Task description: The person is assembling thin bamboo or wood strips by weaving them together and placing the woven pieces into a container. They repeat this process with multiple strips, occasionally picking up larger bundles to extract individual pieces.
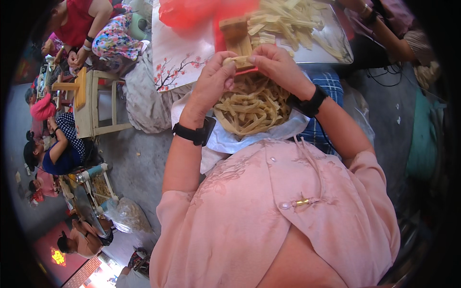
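A short pale-yellow strip [242, 62] is stretched between my two hands at the near edge of the table. My left hand [215, 76] pinches its left end, fingers curled. At the other end, the thumb and fingertips of my right hand [277, 66] close on it. Right below lies a heap of long yellowish, ribbon-like strands [252, 111] on a white cloth [229, 143] in my lap. Just beyond my fingers stands a wooden block tool [234, 30] with an upright end. What the strip is made of, I cannot tell.
Flat pale strips [288, 21] are piled on a metal tray [309, 56] at the far right. Red plastic [185, 12] lies on the flower-printed table top [165, 53]. A wooden stool [103, 103] stands left. Other people sit along the left and at the upper right.
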